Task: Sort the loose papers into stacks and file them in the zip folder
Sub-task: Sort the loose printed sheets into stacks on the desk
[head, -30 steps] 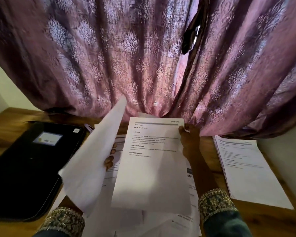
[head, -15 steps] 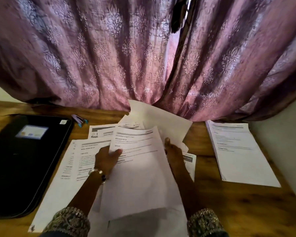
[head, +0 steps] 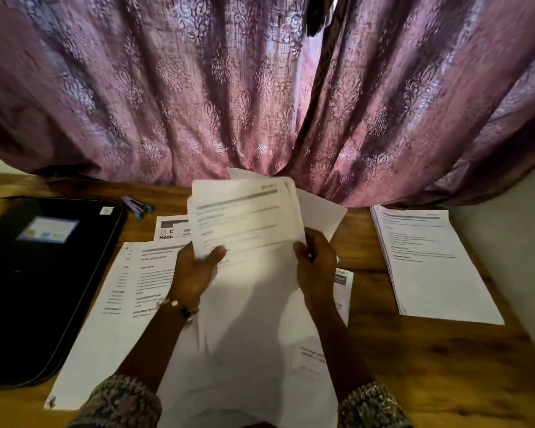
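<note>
Papers (head: 244,217) are pinched by the left hand (head: 195,270) and right hand (head: 315,267); the finished stack (head: 430,261) lies right, nearer the right hand.

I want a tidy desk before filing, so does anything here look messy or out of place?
Yes. The papers in the middle of the table lie fanned and overlapping at mixed angles, unlike the squared stack on the right. Both hands hold a few uneven sheets. The zip folder lies shut at left.
</note>
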